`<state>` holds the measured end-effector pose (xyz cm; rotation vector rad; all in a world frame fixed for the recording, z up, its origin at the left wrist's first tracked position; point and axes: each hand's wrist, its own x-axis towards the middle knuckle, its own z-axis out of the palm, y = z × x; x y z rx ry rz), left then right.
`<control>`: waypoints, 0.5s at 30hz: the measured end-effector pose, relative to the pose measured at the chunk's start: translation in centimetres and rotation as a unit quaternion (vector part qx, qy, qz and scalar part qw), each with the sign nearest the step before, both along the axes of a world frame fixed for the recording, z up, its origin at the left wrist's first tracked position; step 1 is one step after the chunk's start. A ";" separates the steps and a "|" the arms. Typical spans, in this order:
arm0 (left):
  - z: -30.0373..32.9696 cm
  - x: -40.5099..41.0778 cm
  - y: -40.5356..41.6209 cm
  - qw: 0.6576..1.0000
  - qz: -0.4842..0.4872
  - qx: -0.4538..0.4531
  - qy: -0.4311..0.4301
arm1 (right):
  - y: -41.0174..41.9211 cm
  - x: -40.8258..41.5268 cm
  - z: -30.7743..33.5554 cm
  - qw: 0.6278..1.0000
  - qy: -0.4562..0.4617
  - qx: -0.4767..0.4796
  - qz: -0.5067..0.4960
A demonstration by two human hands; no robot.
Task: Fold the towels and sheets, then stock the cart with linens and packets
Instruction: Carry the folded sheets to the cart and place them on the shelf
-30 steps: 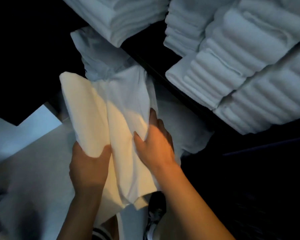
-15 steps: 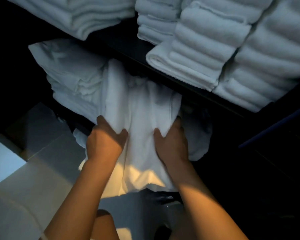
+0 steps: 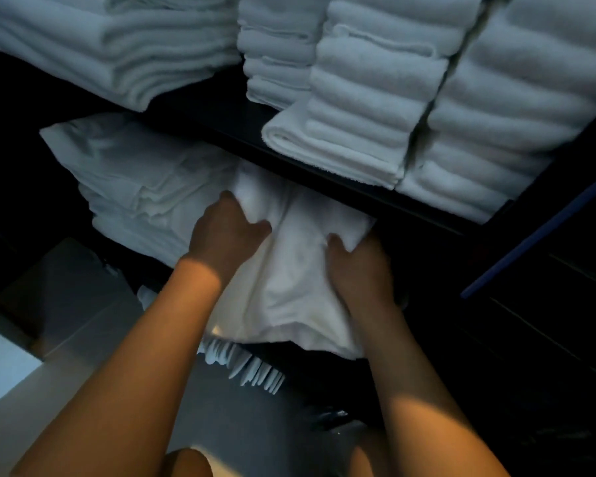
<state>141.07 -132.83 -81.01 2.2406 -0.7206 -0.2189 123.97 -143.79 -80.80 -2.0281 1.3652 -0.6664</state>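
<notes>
Dim overall, with the cart interior nearly black. Warm light falls from behind onto the forearms (image 3: 145, 356), while the stacked towels (image 3: 375, 98) look cool blue-white. Edges bend with wide-angle distortion; detail is soft.

Linens on the two shelves of the cart

On the top shelf (image 3: 221, 118) a wide stack of towels (image 3: 111, 46) sits at the left end, a small stack (image 3: 276, 60) is in the middle, and two tall stacks (image 3: 369, 98) fill the right end. Under it, on the lower shelf, a pile of sheets (image 3: 141, 187) lies at the left. Just right of that pile is a folded sheet (image 3: 289, 277), half over the front edge, with the left hand (image 3: 226, 235) on its left side and the right hand (image 3: 358, 270) on its right side.
</notes>
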 end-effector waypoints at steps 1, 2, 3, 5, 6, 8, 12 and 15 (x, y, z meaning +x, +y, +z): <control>-0.4 0.3 -0.8 1.000 -0.007 0.023 0.002 | -0.2 0.0 -0.4 0.999 0.010 0.036 0.010; -1.0 0.4 -1.2 0.999 -0.003 0.044 0.009 | -0.2 0.0 -0.9 0.998 0.009 0.064 0.016; -1.7 0.5 -1.3 0.998 0.007 0.053 0.017 | -0.1 -0.2 -1.3 0.997 0.002 0.078 0.020; -2.9 0.6 -0.6 0.999 0.021 0.039 0.029 | 0.5 -0.7 -2.1 0.996 0.007 0.080 0.024; -3.4 0.7 -0.2 0.999 0.021 0.029 0.032 | 0.8 -1.0 -2.3 0.996 0.017 0.080 0.022; -4.4 0.9 1.2 0.999 0.009 0.029 0.036 | 1.5 -1.9 -2.6 0.995 0.027 0.094 0.017; -7.1 1.3 5.7 0.990 -0.007 0.041 0.137 | 3.0 -3.5 -3.0 0.991 0.037 0.128 0.009; -9.1 1.1 8.4 0.978 -0.021 -0.009 0.205 | 3.4 -3.6 -3.2 0.988 0.017 0.154 0.012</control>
